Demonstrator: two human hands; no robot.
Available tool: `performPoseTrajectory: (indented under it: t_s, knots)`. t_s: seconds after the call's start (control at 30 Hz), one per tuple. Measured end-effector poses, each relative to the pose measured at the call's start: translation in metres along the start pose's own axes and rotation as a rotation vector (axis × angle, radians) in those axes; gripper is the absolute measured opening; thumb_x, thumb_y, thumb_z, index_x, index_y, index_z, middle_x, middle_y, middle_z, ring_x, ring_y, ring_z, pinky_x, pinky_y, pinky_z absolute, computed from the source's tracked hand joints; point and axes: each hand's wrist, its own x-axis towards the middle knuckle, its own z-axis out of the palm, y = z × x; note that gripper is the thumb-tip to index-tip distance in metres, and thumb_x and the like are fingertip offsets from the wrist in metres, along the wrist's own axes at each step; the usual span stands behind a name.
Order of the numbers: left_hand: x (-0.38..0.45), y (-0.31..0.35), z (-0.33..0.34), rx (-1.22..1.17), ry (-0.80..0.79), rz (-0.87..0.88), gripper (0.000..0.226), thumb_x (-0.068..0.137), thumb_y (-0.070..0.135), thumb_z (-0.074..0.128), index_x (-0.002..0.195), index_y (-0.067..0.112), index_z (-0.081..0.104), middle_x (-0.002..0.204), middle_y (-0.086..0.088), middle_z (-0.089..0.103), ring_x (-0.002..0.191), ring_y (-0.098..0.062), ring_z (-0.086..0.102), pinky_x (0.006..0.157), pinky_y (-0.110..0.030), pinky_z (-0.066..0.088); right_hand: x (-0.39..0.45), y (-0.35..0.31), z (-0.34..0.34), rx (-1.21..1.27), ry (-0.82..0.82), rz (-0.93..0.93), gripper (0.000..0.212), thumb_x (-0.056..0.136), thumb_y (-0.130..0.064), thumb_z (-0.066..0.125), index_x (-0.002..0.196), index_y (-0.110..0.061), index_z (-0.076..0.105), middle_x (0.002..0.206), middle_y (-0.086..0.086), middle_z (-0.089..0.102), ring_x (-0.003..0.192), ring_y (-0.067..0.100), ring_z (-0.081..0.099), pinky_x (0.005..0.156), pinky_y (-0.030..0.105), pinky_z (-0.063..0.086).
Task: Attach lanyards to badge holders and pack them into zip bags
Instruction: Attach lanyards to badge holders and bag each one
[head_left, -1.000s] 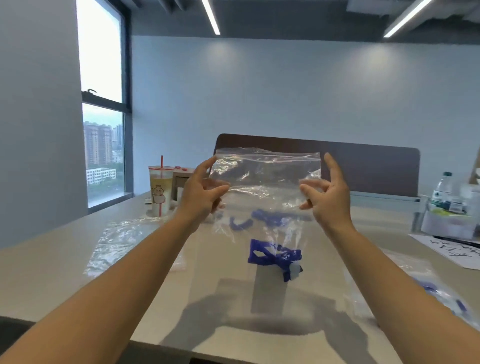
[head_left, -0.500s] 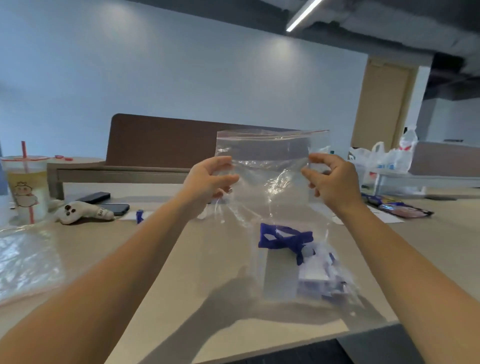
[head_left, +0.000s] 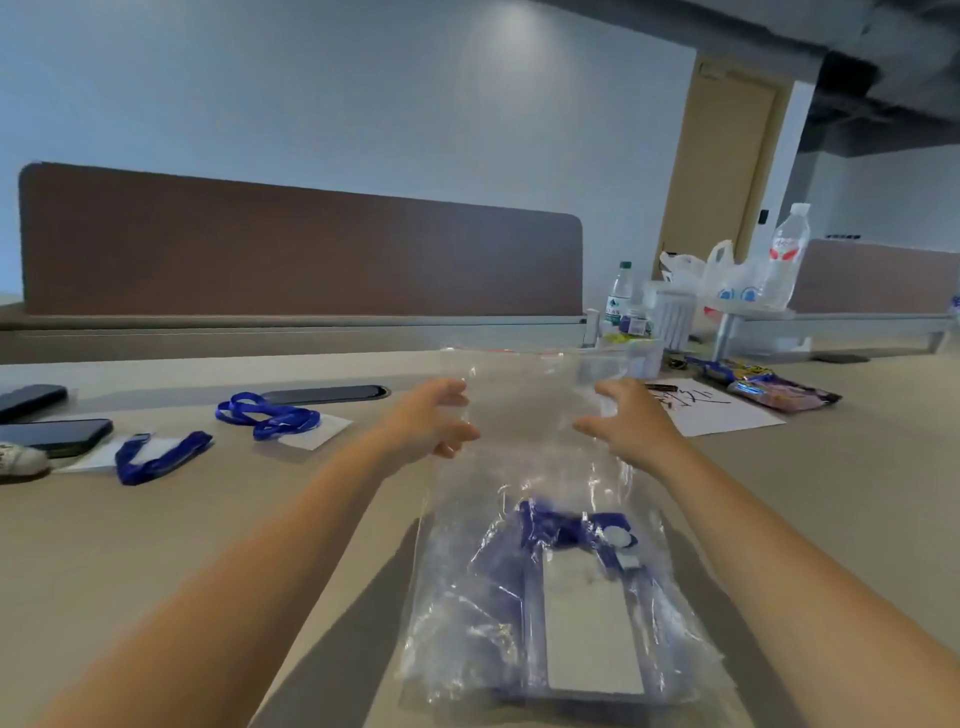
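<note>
Zip bag (head_left: 540, 525): clear, lower end lying on the table (head_left: 208, 545) near centre, top edge raised toward the far side.
Contents: one badge holder (head_left: 589, 631) with blue lanyard (head_left: 563, 525) bunched at its far end, low in the bag.
Left hand (head_left: 434, 418): fingers curled on the bag's left edge near the top, gripping the film.
Right hand (head_left: 626, 423): likewise on the right edge; fingers partly behind plastic.
Seal: cannot tell whether closed.
Awaiting packing, far left: two loose lanyards (head_left: 267, 415) with holders, near two phones (head_left: 54, 436).
Risk: an unevenly pressed zip would leave a gap; the slack film may slip from the grip; bunched lanyard could creep up and foul the seal.
</note>
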Motion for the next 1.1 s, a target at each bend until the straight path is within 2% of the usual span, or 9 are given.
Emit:
performPoseTrajectory:
  t_s: [0.13, 0.23, 0.3, 0.37, 0.47, 0.57, 0.77, 0.93, 1.1]
  knots:
    - [0.011, -0.027, 0.012, 0.110, -0.042, -0.026, 0.064, 0.084, 0.001, 0.059, 0.140, 0.009, 0.029, 0.138, -0.009, 0.043, 0.090, -0.017, 0.053, 0.058, -0.004, 0.047, 0.009, 0.025, 0.026, -0.100, -0.123, 0.046, 0.054, 0.089, -0.023, 0.054, 0.136, -0.003, 0.036, 0.148, 0.015, 0.029, 0.131, 0.028, 0.037, 0.105, 0.032, 0.031]
    - [0.016, -0.044, 0.019, 0.206, -0.071, -0.027, 0.065, 0.085, 0.009, 0.060, 0.141, 0.012, 0.028, 0.142, -0.007, 0.039, 0.115, -0.022, 0.049, 0.093, -0.019, 0.041, 0.010, 0.038, 0.039, -0.135, -0.217, 0.052, 0.054, 0.090, -0.026, 0.051, 0.138, -0.007, 0.033, 0.148, 0.013, 0.027, 0.133, 0.028, 0.034, 0.107, 0.031, 0.028]
    - [0.017, -0.054, 0.020, 0.401, -0.099, -0.038, 0.061, 0.087, 0.019, 0.059, 0.140, 0.016, 0.030, 0.145, -0.001, 0.034, 0.130, -0.019, 0.037, 0.104, -0.021, 0.026, 0.010, 0.047, 0.045, -0.179, -0.291, 0.060, 0.062, 0.091, -0.033, 0.050, 0.143, -0.014, 0.024, 0.153, 0.010, 0.015, 0.139, 0.029, 0.023, 0.112, 0.035, 0.022]
    - [0.018, -0.063, 0.020, 0.575, -0.139, -0.054, 0.061, 0.087, 0.032, 0.057, 0.140, 0.019, 0.032, 0.150, -0.004, 0.028, 0.136, -0.019, 0.029, 0.108, -0.022, 0.023, 0.010, 0.053, 0.048, -0.274, -0.352, 0.081, 0.066, 0.089, -0.042, 0.048, 0.145, -0.022, 0.019, 0.156, 0.006, -0.003, 0.142, 0.030, 0.009, 0.115, 0.040, 0.016]
    - [0.018, -0.073, 0.020, 0.727, -0.238, -0.118, 0.061, 0.088, 0.048, 0.048, 0.140, 0.021, 0.034, 0.151, -0.008, 0.026, 0.137, -0.022, 0.028, 0.111, -0.029, 0.023, 0.008, 0.056, 0.049, -0.404, -0.422, 0.093, 0.065, 0.088, -0.050, 0.045, 0.144, -0.027, 0.022, 0.156, 0.002, -0.012, 0.142, 0.033, 0.006, 0.114, 0.043, 0.016]
    - [0.019, -0.075, 0.019, 0.760, -0.267, -0.127, 0.058, 0.089, 0.050, 0.042, 0.138, 0.020, 0.036, 0.148, -0.007, 0.032, 0.136, -0.023, 0.030, 0.110, -0.031, 0.025, 0.009, 0.055, 0.050, -0.478, -0.490, 0.073, 0.062, 0.090, -0.052, 0.039, 0.143, -0.024, 0.024, 0.157, 0.006, 0.002, 0.142, 0.033, 0.014, 0.115, 0.042, 0.016]
    - [0.001, -0.068, 0.001, 0.757, -0.208, -0.139, 0.056, 0.093, 0.041, 0.041, 0.141, 0.015, 0.032, 0.149, -0.004, 0.033, 0.135, -0.021, 0.033, 0.111, -0.029, 0.024, 0.006, 0.041, 0.029, -0.391, -0.452, 0.073, 0.052, 0.092, -0.036, 0.046, 0.137, -0.012, 0.037, 0.148, 0.007, 0.035, 0.134, 0.022, 0.035, 0.110, 0.033, 0.027]
    - [-0.036, -0.070, -0.034, 0.854, -0.117, -0.187, 0.053, 0.091, 0.037, 0.047, 0.138, 0.018, 0.035, 0.145, -0.002, 0.039, 0.132, -0.020, 0.038, 0.108, -0.031, 0.031, -0.001, 0.004, 0.013, -0.489, -0.433, 0.003, 0.051, 0.092, -0.035, 0.046, 0.137, -0.014, 0.038, 0.147, 0.006, 0.035, 0.134, 0.022, 0.034, 0.108, 0.030, 0.027]
    - [-0.080, -0.081, -0.077, 0.911, -0.026, -0.261, 0.054, 0.089, 0.035, 0.051, 0.138, 0.018, 0.035, 0.144, -0.002, 0.039, 0.131, -0.019, 0.038, 0.108, -0.031, 0.032, -0.011, -0.057, 0.043, -0.501, -0.454, -0.134, 0.050, 0.092, -0.035, 0.047, 0.137, -0.017, 0.039, 0.145, 0.004, 0.040, 0.131, 0.023, 0.039, 0.105, 0.031, 0.032]
